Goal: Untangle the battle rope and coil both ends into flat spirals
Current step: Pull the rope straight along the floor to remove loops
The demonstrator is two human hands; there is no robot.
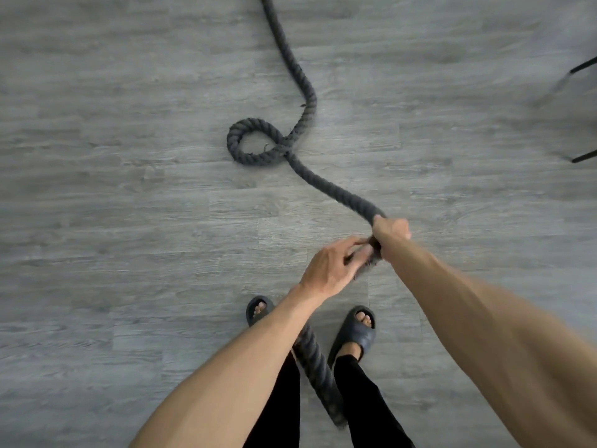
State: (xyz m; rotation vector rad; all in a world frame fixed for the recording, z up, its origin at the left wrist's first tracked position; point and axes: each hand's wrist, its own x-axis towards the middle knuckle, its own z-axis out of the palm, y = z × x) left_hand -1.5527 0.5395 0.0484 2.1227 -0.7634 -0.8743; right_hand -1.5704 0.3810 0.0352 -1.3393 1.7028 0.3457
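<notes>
Standing on a grey wood-look floor (129, 205), a person holds a dark battle rope (336, 190). The right grip (391, 231) is clamped around it, and the left grip (332, 270) has its fingers curled on the rope just beside, at 7 o'clock. From the hands the rope runs toward 11 o'clock into one crossed loop (231, 140), then leaves the frame at 12. Its tail hangs between two dark slides (361, 334). Black metal legs (581, 158) stand at 3 o'clock.

Nothing can be read anywhere, no writing, label, brand or number: the rope (233, 142), the dark sandals (363, 334) and the grey plank floor (129, 189) all show plain surfaces.
</notes>
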